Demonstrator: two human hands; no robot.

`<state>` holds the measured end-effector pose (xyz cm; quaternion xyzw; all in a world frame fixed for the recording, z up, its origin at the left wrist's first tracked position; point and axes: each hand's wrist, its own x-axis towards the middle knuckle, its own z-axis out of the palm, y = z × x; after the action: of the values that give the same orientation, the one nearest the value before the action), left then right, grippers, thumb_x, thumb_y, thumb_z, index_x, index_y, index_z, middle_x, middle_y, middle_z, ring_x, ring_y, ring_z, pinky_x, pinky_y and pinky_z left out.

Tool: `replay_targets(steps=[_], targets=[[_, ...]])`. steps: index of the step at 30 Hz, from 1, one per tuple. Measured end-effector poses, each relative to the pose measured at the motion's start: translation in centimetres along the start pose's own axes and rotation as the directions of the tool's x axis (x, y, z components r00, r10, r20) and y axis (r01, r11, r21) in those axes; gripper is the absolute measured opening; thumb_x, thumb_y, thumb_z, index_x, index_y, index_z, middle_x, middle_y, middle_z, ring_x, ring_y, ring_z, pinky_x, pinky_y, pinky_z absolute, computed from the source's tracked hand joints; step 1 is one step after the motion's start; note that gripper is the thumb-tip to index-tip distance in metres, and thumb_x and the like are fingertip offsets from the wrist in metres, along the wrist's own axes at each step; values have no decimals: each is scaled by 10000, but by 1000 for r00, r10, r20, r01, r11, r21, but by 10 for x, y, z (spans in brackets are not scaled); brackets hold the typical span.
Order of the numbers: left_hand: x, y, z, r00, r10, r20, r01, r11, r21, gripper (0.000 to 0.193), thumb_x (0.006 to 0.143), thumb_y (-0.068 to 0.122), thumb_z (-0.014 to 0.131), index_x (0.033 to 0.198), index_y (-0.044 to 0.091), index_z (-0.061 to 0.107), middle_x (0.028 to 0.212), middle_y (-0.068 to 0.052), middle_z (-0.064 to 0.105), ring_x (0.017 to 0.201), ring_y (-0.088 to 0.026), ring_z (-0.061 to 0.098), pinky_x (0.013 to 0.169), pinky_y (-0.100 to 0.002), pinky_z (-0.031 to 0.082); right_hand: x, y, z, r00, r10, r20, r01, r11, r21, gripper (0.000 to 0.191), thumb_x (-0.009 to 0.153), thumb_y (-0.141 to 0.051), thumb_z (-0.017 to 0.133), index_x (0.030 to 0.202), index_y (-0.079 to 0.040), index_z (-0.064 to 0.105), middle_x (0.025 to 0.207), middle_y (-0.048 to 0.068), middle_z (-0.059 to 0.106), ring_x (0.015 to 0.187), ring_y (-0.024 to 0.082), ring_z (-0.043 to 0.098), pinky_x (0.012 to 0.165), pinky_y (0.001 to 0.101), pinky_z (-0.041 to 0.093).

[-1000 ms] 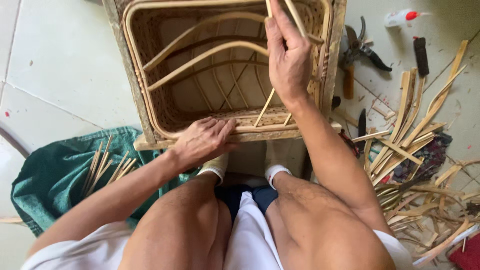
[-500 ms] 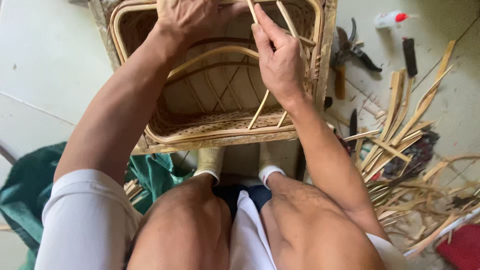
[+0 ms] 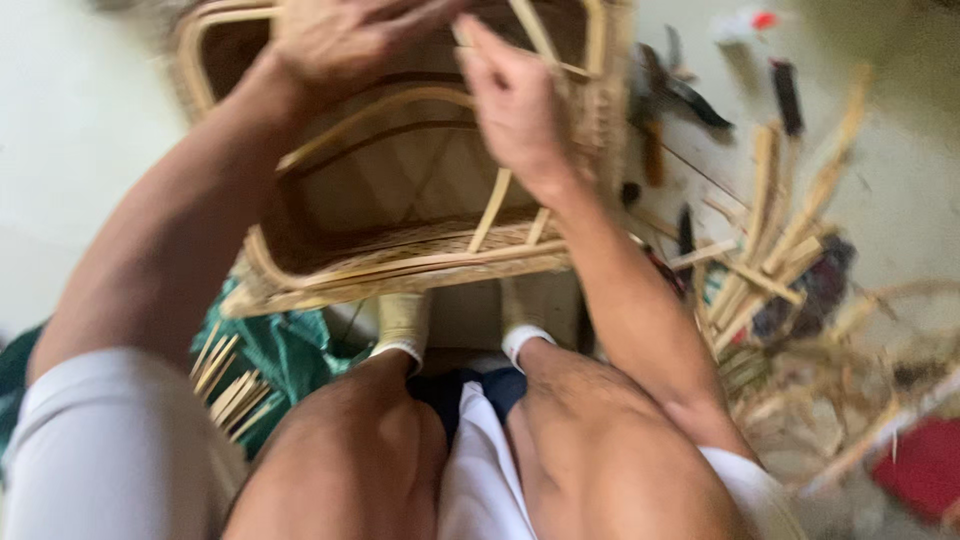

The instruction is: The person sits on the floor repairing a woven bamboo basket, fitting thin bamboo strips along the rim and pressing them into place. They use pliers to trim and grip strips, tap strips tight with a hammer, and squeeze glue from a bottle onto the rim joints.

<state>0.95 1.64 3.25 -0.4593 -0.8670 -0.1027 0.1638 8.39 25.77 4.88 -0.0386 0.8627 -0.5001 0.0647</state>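
Observation:
A woven cane basket frame (image 3: pixel 420 265) lies in front of my knees, its open side facing me. My left hand (image 3: pixel 345 35) reaches over its far rim at the top of the view, fingers curled on the cane there. My right hand (image 3: pixel 515 100) is beside it over the basket's right part, fingers closed around thin bamboo strips (image 3: pixel 535 35) that stand up from the weave. The picture is blurred by motion, so the exact grip of the left hand is unclear.
A heap of split bamboo strips (image 3: pixel 770 250) lies on the floor at right. Pliers-like tools (image 3: pixel 680 90) and a small dark tool (image 3: pixel 787 95) lie beyond it. A green cloth with short sticks (image 3: pixel 265 365) is at left under my leg. A red object (image 3: pixel 925 465) sits lower right.
My left hand left the basket's near rim and moved up to its far rim. The basket has tilted and shifted slightly. My right hand stayed on the upright strips.

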Motion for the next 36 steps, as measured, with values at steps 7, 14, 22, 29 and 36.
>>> replay_targets(steps=[7, 14, 22, 29, 36], targets=[[20, 13, -41, 991, 98, -86, -104, 992, -67, 446, 951, 208, 755, 1384, 149, 668, 1299, -9, 693, 1158, -166, 643, 998, -306, 502, -17, -41, 0, 997, -48, -57, 33, 970, -240, 421, 978, -261, 731, 1367, -122, 651, 1280, 141, 706, 1095, 251, 715, 988, 344, 566], [-55, 113, -105, 923, -340, 179, 382, 856, -349, 585, 880, 1, 731, 1444, -46, 580, 1219, -243, 694, 1035, -370, 644, 1072, -587, 498, -127, 20, -165, 860, -380, -340, 228, 883, -410, 208, 1014, -34, 744, 1176, -163, 734, 1254, 116, 714, 1192, 230, 688, 1008, 374, 606], [-155, 204, -122, 866, -288, 410, 376, 914, -153, 774, 803, 277, 795, 1496, 35, 551, 1141, -131, 721, 926, -250, 708, 877, -379, 584, -274, 154, -273, 612, 699, -370, -784, 476, -398, 326, 1069, -346, 638, 1092, -56, 786, 862, 77, 763, 727, 175, 723, 746, 333, 567], [-122, 211, -126, 832, -382, 402, 485, 852, -196, 498, 866, 202, 828, 1323, 74, 679, 990, -84, 713, 890, -251, 706, 814, -349, 563, -301, 195, -220, 621, 607, -496, -782, 528, -331, 349, 945, -413, 786, 995, -69, 764, 972, 80, 733, 863, 200, 678, 762, 413, 510], [-97, 214, -119, 845, -358, 397, 479, 837, -263, 638, 798, 173, 816, 1399, 64, 634, 902, -78, 694, 829, -262, 690, 765, -374, 562, -284, 201, -244, 668, 201, -717, -411, 902, -130, 166, 1079, -206, 599, 1074, -45, 636, 972, 73, 713, 871, 172, 698, 832, 350, 583]])
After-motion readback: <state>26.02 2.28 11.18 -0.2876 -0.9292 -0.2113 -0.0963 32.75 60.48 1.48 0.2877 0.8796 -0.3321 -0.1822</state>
